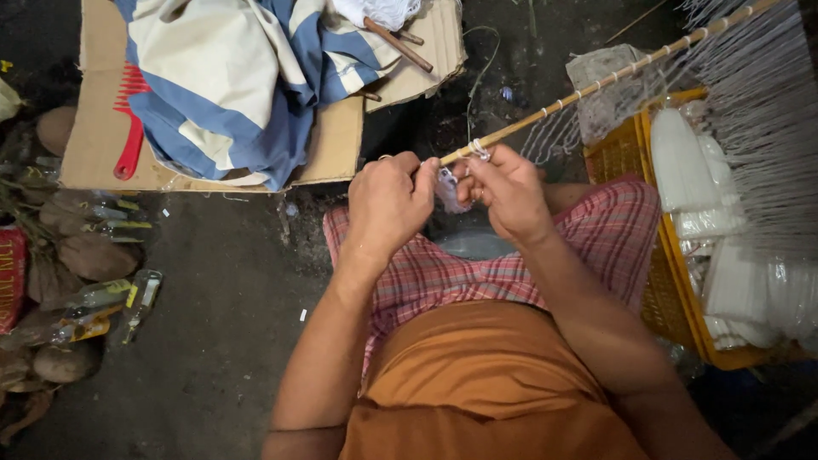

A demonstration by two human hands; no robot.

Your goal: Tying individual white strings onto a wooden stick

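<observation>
Thread work fills the middle of the view: both hands meet at the near end of a thin bamboo stick (596, 85) that slants up to the right, hung with rows of white threads (758, 111). The left hand (388, 200) is curled closed, its fingertips pinching near the stick's tip. The right hand (507, 192) is also closed, thumb and forefinger nipping a small white loop of thread (480, 151) knotted on the stick, with a pale tuft (447, 189) between the two hands.

Thread like this looks very light, limp and easy to snag or fray, so a fingertip pinch close to the knot suits it; the stick looks stiff but slender and is probably best steadied near its end.

A yellow crate (656, 281) of white bundles sits at the person's right knee; a red comb (129, 136) and striped cloth (230, 77) lie on cardboard (94, 153) ahead.
</observation>
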